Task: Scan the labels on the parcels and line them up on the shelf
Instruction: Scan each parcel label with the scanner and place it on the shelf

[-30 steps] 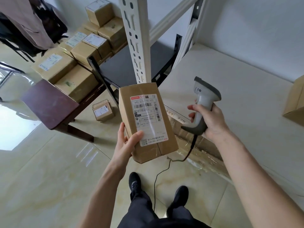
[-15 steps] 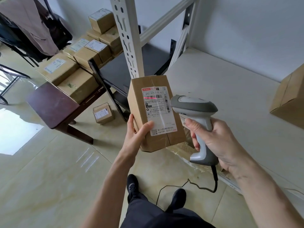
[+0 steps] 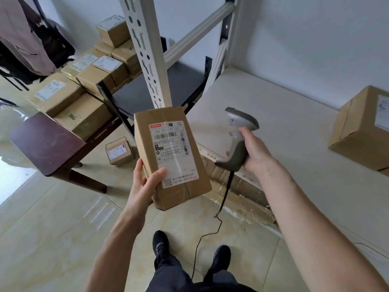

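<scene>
Head view: left hand (image 3: 141, 187) fingers clasp the labelled parcel (image 3: 171, 157); right hand (image 3: 255, 153) fingers wrap the scanner (image 3: 239, 133).

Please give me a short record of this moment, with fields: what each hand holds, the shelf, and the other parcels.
left hand: grips a labelled parcel, label facing the camera
right hand: holds a corded scanner, to the right of the label, over the shelf edge
shelf: white board, one cardboard box at right
other parcels: stack at left; small one on floor
</scene>
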